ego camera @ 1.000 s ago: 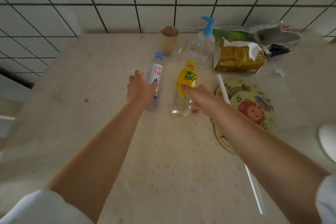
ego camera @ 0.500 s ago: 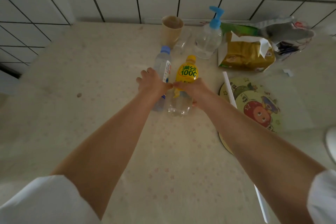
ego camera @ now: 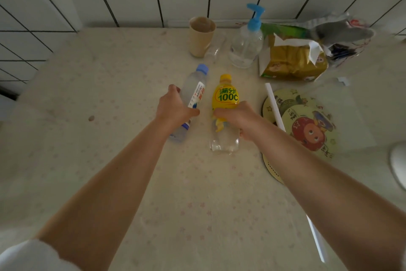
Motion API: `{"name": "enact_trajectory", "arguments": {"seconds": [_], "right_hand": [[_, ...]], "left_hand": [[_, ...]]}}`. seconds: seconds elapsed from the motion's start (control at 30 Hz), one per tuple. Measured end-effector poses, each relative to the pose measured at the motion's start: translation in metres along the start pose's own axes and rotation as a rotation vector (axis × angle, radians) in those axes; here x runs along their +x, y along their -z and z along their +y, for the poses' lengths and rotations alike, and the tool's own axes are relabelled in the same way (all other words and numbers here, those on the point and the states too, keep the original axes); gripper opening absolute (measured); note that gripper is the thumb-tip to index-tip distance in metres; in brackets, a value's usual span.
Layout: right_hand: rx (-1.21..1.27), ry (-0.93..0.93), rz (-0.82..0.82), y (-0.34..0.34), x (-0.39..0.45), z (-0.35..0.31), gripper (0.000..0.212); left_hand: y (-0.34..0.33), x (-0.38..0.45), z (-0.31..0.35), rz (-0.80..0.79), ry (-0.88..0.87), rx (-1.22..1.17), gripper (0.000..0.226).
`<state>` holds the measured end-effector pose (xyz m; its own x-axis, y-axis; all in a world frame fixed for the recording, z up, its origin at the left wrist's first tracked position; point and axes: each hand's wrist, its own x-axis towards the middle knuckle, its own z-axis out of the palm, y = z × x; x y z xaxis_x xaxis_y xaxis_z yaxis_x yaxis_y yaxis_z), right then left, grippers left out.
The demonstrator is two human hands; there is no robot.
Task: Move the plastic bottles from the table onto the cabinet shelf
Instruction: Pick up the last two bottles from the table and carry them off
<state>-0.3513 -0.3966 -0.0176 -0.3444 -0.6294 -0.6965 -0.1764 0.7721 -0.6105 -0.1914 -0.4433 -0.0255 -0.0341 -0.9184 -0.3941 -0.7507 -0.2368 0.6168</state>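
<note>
Two plastic bottles stand side by side in the middle of the table [ego camera: 109, 160]. The clear water bottle [ego camera: 194, 90] has a blue cap and a white label; my left hand [ego camera: 174, 109] grips it round the middle, fingers behind and thumb in front. The bottle with the yellow cap and yellow "100C" label [ego camera: 224, 95] is clear and empty at the bottom; my right hand [ego camera: 238, 116] grips it just below the label. The cabinet shelf is out of view.
At the back by the tiled wall stand a beige cup [ego camera: 201, 36], a clear pump dispenser with a blue top [ego camera: 247, 44] and a gold tissue pack [ego camera: 293, 59]. A round cartoon fan with a white handle [ego camera: 307, 130] lies to the right. A white object [ego camera: 398, 165] pokes in at the right edge.
Both hands reached forward from beside the bottles and closed round them: the left on the water bottle, the right on the yellow one. The camera tilted slightly.
</note>
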Motion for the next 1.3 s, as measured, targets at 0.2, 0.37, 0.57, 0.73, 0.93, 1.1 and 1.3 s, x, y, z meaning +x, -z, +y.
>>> {"name": "enact_trajectory", "arguments": {"seconds": [0.2, 0.37, 0.57, 0.73, 0.93, 1.1, 1.3], "right_hand": [[0.061, 0.096, 0.009, 0.003, -0.037, 0.048, 0.043], [0.144, 0.218, 0.026, 0.020, -0.090, 0.078, 0.018], [0.346, 0.133, 0.035, 0.039, -0.155, 0.117, 0.023], [0.391, 0.108, 0.089, 0.061, -0.208, 0.168, 0.035], [0.467, 0.107, 0.177, 0.096, -0.290, 0.237, 0.022], [0.562, 0.069, 0.313, 0.131, -0.367, 0.309, 0.037], [0.679, -0.002, 0.567, 0.169, -0.441, 0.388, 0.055]], "left_hand": [[-0.003, -0.050, -0.023, -0.107, 0.104, -0.254, 0.063], [-0.006, -0.113, -0.026, -0.235, 0.191, -0.461, 0.043], [-0.012, -0.200, -0.020, -0.328, 0.198, -0.717, 0.044], [-0.033, -0.268, -0.005, -0.366, 0.145, -0.656, 0.031], [-0.078, -0.358, 0.012, -0.456, 0.075, -0.539, 0.037], [-0.115, -0.443, 0.037, -0.558, -0.016, -0.456, 0.030], [-0.160, -0.516, 0.068, -0.707, -0.137, -0.373, 0.042]]}}
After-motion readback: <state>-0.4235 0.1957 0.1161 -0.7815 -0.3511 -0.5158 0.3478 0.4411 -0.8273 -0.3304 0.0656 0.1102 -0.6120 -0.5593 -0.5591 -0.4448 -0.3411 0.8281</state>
